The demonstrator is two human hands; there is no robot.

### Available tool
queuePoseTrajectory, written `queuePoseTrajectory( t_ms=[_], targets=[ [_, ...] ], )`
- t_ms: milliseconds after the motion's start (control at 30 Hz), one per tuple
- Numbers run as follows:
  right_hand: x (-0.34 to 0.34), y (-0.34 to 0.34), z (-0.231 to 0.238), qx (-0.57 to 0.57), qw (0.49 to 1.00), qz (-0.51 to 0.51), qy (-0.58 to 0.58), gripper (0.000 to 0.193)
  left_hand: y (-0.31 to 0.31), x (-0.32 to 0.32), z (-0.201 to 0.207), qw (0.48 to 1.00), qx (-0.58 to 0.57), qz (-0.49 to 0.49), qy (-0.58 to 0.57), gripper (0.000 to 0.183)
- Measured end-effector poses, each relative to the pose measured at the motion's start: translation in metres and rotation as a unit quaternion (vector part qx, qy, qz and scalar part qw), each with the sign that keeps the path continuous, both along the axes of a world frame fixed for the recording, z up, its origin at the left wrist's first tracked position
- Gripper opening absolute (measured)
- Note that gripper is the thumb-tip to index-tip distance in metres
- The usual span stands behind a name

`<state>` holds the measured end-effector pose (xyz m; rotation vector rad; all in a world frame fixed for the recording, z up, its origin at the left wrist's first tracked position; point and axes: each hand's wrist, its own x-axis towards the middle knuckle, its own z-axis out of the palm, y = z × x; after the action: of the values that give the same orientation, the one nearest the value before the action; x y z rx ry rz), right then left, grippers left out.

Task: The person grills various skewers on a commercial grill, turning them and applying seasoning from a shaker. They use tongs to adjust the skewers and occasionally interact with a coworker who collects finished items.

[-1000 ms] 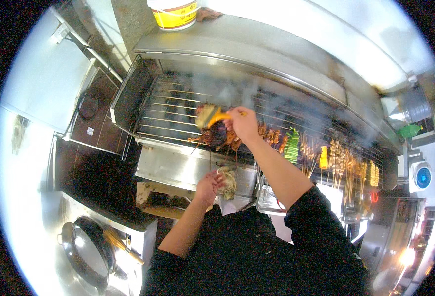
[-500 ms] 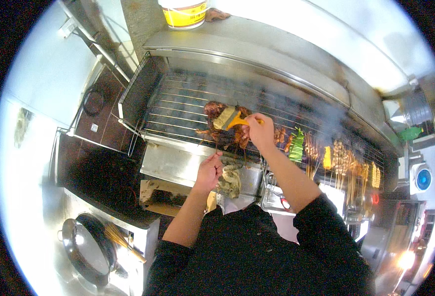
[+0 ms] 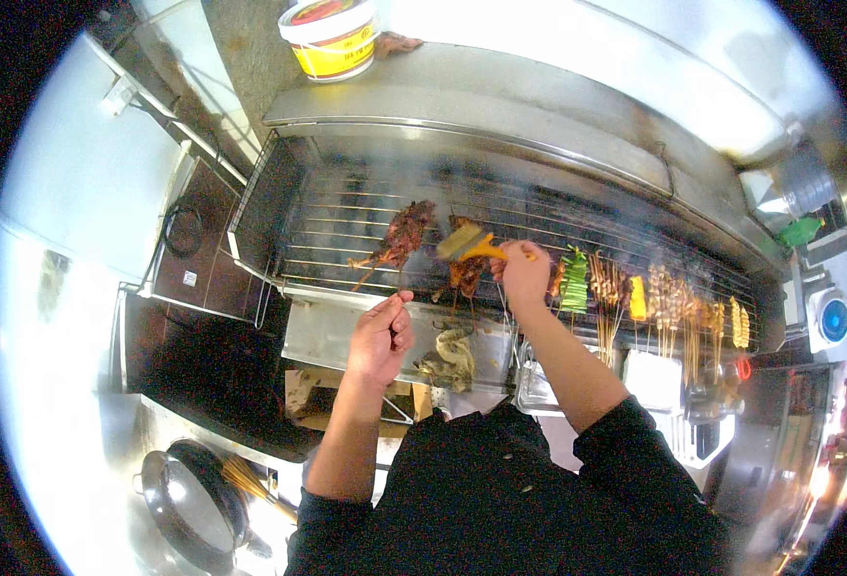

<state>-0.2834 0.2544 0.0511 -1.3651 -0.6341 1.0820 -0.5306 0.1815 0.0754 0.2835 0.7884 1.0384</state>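
At the lower left, a round wok [image 3: 179,509] sits on the metal counter, with a bundle of thin sticks [image 3: 248,483] just beside it. Farther right, a white bucket with a yellow band [image 3: 332,48] stands on the ledge behind the long grill [image 3: 332,226]. The left hand [image 3: 380,338] is at the grill's front edge, thumb and fingers pinching the end of a thin skewer [image 3: 401,278] that leads up to a dark browned piece of meat [image 3: 407,233] over the bars. Below and to the right lies a crumpled cloth [image 3: 452,360]. Next, a second piece of meat [image 3: 466,276] is on the grill, partly covered by the brush [image 3: 473,247]; whether the bristles touch it, I cannot tell. The right hand [image 3: 523,276] grasps the brush's orange handle, fingers wrapped around it. Beyond come green skewered pieces [image 3: 574,284], a yellow piece [image 3: 638,300] and several pale brown skewers [image 3: 670,300], with light smoke above.
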Motion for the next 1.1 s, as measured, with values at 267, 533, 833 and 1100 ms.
queuePoseTrajectory(
  t_ms=[267, 533, 833, 1100],
  targets=[
    [-0.022, 0.007, 0.020, 0.090, 0.996, -0.024, -0.015, 0.010, 0.008, 0.001, -0.032, 0.965, -0.047, -0.006, -0.257, 0.016],
    [-0.049, 0.010, 0.000, 0.098, 0.986, 0.134, -0.023, 0.010, 0.010, -0.005, -0.122, 0.984, -0.129, -0.004, -0.124, 0.018],
    [-0.026, 0.038, -0.020, -0.022, 0.956, 0.178, -0.232, 0.022, 0.009, -0.010, -0.131, 0.994, -0.096, -0.016, -0.048, 0.020],
    [-0.037, 0.035, -0.026, 0.084, 0.887, 0.194, -0.411, 0.024, 0.010, -0.005, -0.129, 0.996, -0.084, -0.003, -0.014, 0.020]
  ],
)
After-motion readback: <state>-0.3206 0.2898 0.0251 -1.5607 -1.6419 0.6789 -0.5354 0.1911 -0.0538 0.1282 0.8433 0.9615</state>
